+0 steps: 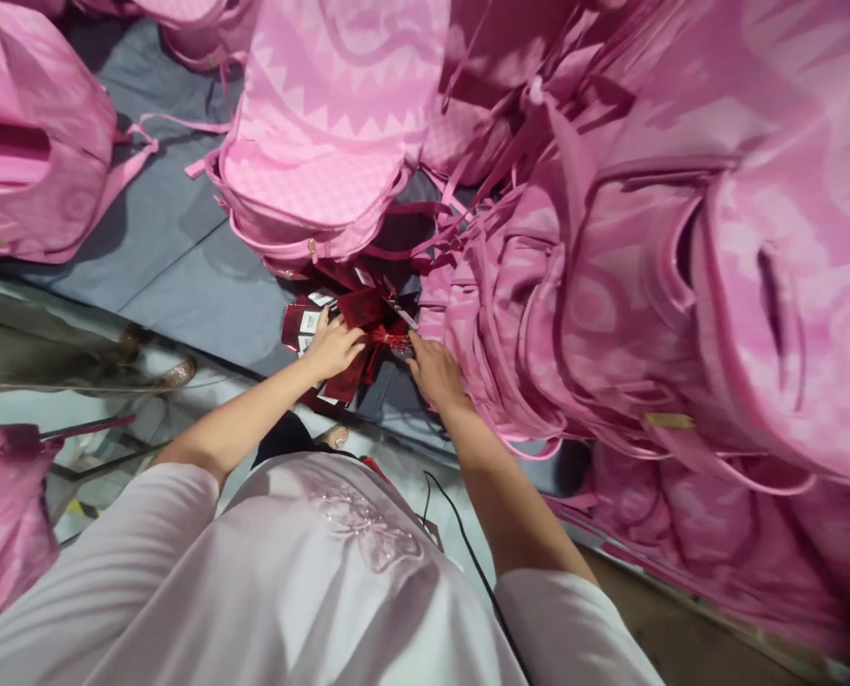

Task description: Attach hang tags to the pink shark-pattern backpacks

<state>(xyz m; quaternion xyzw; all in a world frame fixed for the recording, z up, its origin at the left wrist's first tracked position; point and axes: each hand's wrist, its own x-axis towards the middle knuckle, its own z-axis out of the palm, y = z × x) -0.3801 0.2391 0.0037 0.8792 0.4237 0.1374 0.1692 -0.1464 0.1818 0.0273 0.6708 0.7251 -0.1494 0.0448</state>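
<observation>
A pile of dark red hang tags (359, 310) with white labels lies on the grey-blue cloth in front of me. My left hand (333, 345) is over the pile, its curled fingers gripping some of the tags. A bunch of red tag strings (388, 339) is gathered between my hands. My right hand (435, 370) closes at the loose end of these strings, with its fingertips partly hidden. Close to its index finger is a thin greyish strip (403, 314) whose kind I cannot make out. Just beyond the tags stands a pink backpack (325, 181) with a zigzag pattern.
More pink backpacks (632, 286) are packed along the right side, their straps hanging near my right arm. Another backpack (31, 143) sits at the left on the cloth-covered table (182, 276). Below the table edge, a dark cable (460, 524) runs beside my body.
</observation>
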